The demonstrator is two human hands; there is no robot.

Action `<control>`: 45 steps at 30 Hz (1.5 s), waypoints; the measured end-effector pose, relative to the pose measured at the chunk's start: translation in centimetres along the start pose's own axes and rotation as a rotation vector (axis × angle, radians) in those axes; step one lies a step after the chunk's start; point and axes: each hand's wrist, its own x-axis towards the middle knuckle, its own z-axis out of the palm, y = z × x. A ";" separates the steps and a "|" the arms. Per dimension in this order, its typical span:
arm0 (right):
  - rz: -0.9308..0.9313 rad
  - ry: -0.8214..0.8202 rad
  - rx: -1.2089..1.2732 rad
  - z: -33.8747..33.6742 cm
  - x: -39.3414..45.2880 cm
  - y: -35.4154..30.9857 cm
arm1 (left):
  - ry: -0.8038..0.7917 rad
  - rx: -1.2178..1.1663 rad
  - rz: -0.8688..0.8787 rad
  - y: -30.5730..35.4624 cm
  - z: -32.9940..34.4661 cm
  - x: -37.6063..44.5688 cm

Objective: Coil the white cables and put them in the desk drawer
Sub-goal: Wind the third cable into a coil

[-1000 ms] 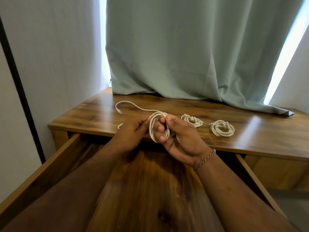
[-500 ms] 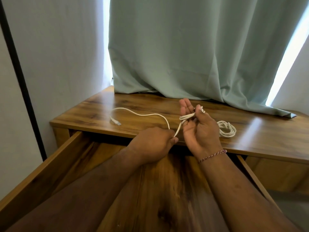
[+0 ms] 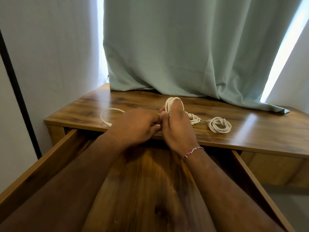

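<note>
While the right hand (image 3: 177, 126) keeps loops of cable (image 3: 172, 104) on its fingers, left hand (image 3: 137, 126) pinches the loose bit w/ the tail (image 3: 107, 115) beside it, feeding it round.

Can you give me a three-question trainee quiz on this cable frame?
1. True or false: the drawer is open.
2. How many finished coils lie on the desk? A) one B) two C) four
3. Which hand has cable wound round it?

Key:
1. True.
2. B: the near coil beside the right hand and the far coil.
3. The right; the left hand feeds the loose end.
</note>
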 end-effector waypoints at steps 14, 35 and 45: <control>0.266 -0.531 0.710 -2.0 0.2 0.0 | 0.170 -0.268 0.096 -3.8 -1.3 -1.0; 0.653 0.283 1.740 -2.0 0.8 -0.4 | -0.150 -0.359 -0.132 -0.4 6.4 -1.1; 0.816 0.664 1.668 -2.6 1.4 -0.3 | -0.164 -0.235 -0.071 1.9 6.1 -0.3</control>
